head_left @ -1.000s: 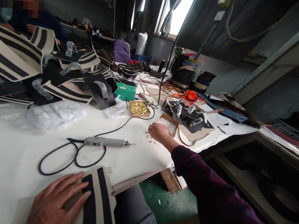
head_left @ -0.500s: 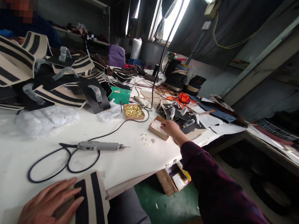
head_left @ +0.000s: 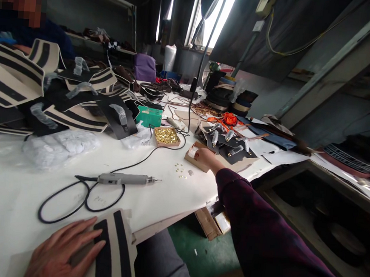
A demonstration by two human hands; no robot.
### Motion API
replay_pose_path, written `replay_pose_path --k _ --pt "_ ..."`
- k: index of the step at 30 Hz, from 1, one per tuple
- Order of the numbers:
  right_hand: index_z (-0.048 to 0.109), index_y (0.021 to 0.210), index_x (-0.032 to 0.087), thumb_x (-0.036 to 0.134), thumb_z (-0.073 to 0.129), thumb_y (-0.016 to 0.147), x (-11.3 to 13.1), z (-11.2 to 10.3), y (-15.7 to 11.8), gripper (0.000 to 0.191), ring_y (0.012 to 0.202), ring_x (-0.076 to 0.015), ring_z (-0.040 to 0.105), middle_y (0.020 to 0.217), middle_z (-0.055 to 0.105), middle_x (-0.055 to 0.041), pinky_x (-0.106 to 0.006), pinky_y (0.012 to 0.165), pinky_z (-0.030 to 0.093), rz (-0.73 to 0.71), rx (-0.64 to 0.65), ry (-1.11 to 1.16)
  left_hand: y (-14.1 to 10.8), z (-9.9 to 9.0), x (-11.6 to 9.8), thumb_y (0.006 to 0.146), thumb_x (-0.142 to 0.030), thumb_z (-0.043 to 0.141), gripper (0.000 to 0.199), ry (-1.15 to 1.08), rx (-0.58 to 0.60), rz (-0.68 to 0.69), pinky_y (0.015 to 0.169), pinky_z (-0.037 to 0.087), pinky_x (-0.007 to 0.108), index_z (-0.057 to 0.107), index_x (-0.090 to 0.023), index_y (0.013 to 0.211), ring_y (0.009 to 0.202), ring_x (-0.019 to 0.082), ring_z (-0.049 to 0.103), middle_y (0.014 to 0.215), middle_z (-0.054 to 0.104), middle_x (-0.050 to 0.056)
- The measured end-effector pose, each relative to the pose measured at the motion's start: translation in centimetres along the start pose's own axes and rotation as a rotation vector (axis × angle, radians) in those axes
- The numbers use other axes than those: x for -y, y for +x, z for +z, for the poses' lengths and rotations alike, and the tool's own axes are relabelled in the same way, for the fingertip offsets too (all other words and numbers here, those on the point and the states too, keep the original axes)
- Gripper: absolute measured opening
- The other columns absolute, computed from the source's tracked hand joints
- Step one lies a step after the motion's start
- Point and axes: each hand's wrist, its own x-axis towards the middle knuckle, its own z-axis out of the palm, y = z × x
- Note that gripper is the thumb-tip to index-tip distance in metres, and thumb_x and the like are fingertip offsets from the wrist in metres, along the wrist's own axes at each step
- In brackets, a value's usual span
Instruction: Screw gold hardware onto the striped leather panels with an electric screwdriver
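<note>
My left hand (head_left: 64, 250) lies with its fingers spread on a cream panel with black stripes (head_left: 117, 244) at the table's front edge. Down in a small cardboard box (head_left: 197, 162) is my right hand (head_left: 205, 158), its fingers curled together. Whatever they pinch is hidden by the hand and the box wall. Several tiny gold-coloured pieces (head_left: 178, 170) lie loose on the white table just left of that box, beside a small clear piece (head_left: 190, 172). Another shallow box holds a heap of gold-coloured pieces (head_left: 166, 135).
A grey corded electric screwdriver (head_left: 124, 179) rests mid-table, its black cable looping left. Striped panels (head_left: 77, 117) are piled at the left, behind a plastic-wrapped white bundle (head_left: 61, 148). Black pieces with wrapped handles (head_left: 232, 148) lie right. A co-worker (head_left: 30, 28) is at the far left.
My right hand has shifted slightly left and deeper into the small box, its sleeve following. The left hand stays on the striped panel. The view has tilted a little.
</note>
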Motion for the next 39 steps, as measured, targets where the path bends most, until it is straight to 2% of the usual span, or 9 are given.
replay_pose_path --k 3,7,11,14,18,23,26,32,39 --pt "0.065 0.133 0.019 0.038 0.067 0.103 -0.3 0.0 -0.7 0.036 0.115 -0.0259 0.068 0.136 0.065 -0.0110 -0.046 0.097 0.060 0.012 -0.040 0.058 0.0 -0.1 -0.1 0.089 -0.060 0.070 0.030 0.047 0.028 0.024 0.110 0.050 0.053 0.080 -0.038 0.107 0.126 0.032 0.065 0.134 0.075 0.001" --pt "0.065 0.132 0.017 0.038 0.067 0.103 -0.5 -0.8 -1.9 0.037 0.113 -0.0258 0.068 0.133 0.066 -0.0112 -0.046 0.095 0.060 0.024 -0.143 0.185 0.2 -0.4 -0.6 0.091 -0.068 0.062 0.038 0.054 0.012 0.019 0.110 0.049 0.053 0.081 -0.037 0.104 0.125 0.032 0.065 0.131 0.076 0.002" --pt "0.075 0.111 0.015 0.036 0.057 0.103 0.0 -0.8 -4.3 0.029 0.092 -0.0210 0.071 0.100 0.076 -0.0077 -0.029 0.079 0.054 -0.007 -0.260 0.366 0.6 -0.8 -1.2 0.093 -0.072 0.058 0.044 0.024 -0.013 0.015 0.108 0.050 0.051 0.081 -0.036 0.102 0.123 0.032 0.066 0.129 0.077 0.002" --pt "0.076 0.102 0.017 0.040 0.058 0.098 0.9 1.1 -6.9 0.030 0.072 -0.0153 0.066 0.081 0.075 -0.0035 -0.023 0.065 0.047 -0.069 -0.220 0.511 0.7 -1.0 -1.5 0.093 -0.070 0.059 0.043 0.013 -0.014 0.014 0.106 0.050 0.051 0.081 -0.035 0.103 0.123 0.032 0.066 0.131 0.076 0.002" --pt "0.076 0.092 0.016 0.041 0.058 0.093 1.8 4.5 -9.6 0.031 0.056 -0.0128 0.057 0.065 0.068 -0.0006 -0.022 0.053 0.041 -0.088 -0.106 0.650 0.7 -1.1 -1.7 0.094 -0.068 0.060 0.041 0.002 -0.015 0.025 0.108 0.050 0.048 0.080 -0.034 0.106 0.122 0.031 0.067 0.130 0.076 0.003" --pt "0.078 0.089 0.018 0.042 0.063 0.086 2.3 6.1 -9.9 0.029 0.058 -0.0128 0.056 0.068 0.068 0.0001 -0.022 0.054 0.040 -0.079 -0.060 0.714 0.7 -1.3 -1.7 0.094 -0.068 0.058 0.043 0.005 -0.014 0.019 0.110 0.050 0.048 0.079 -0.033 0.105 0.123 0.031 0.067 0.130 0.076 0.003" --pt "0.080 0.087 0.018 0.040 0.066 0.083 2.4 6.0 -9.6 0.026 0.062 -0.0139 0.057 0.071 0.070 -0.0004 -0.023 0.056 0.041 -0.072 -0.046 0.702 0.8 -1.3 -1.8 0.094 -0.067 0.059 0.040 0.000 -0.004 0.019 0.110 0.049 0.048 0.079 -0.034 0.106 0.123 0.031 0.066 0.132 0.075 0.003" --pt "0.081 0.084 0.019 0.037 0.067 0.083 2.9 5.6 -10.1 0.023 0.063 -0.0150 0.058 0.069 0.069 -0.0003 -0.024 0.057 0.041 -0.058 -0.057 0.649 0.9 -1.5 -2.1 0.094 -0.073 0.055 0.048 -0.005 -0.014 -0.009 0.110 0.049 0.050 0.080 -0.033 0.102 0.121 0.031 0.067 0.129 0.077 0.003" --pt "0.079 0.080 0.019 0.028 0.068 0.082 3.8 5.3 -10.5 0.014 0.068 -0.0158 0.062 0.074 0.073 -0.0013 -0.024 0.063 0.043 -0.047 -0.120 0.602 0.8 -1.4 -1.9 0.094 -0.066 0.060 0.038 -0.014 -0.014 0.016 0.109 0.049 0.051 0.079 -0.035 0.105 0.122 0.032 0.067 0.130 0.076 0.002"
